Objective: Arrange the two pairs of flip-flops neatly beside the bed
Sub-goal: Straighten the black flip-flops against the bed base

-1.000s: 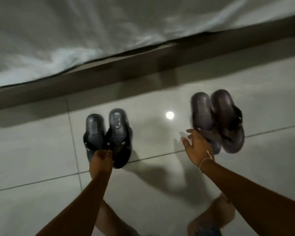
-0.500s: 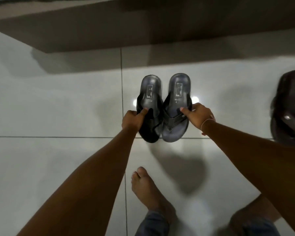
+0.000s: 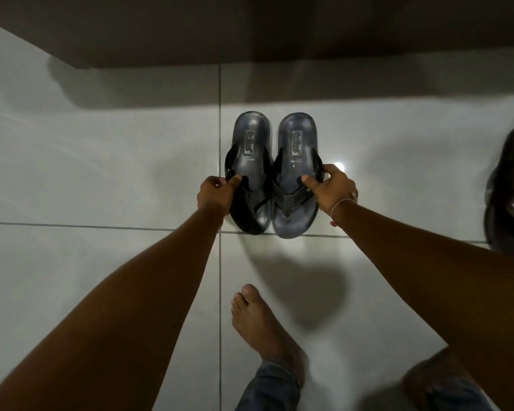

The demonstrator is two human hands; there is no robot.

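Two black flip-flops lie side by side on the white tiled floor, heels toward the bed base. My left hand (image 3: 217,194) pinches the strap of the left flip-flop (image 3: 250,161). My right hand (image 3: 331,188) grips the outer strap of the right flip-flop (image 3: 294,161). The two soles almost touch, toes near a tile joint. A dark brown flip-flop (image 3: 509,191) of the other pair lies at the right edge, partly cut off by the frame and my right forearm.
The dark bed base (image 3: 250,31) runs across the top, its corner at upper left. My bare left foot (image 3: 261,324) stands on the tiles below the black pair; my right foot (image 3: 428,378) is at lower right. A lamp's reflection (image 3: 339,167) glints beside my right hand.
My right hand left the brown pair and came over to the black pair's right flip-flop. The view swung left and down; the black pair now lies straighter and closer to centre.
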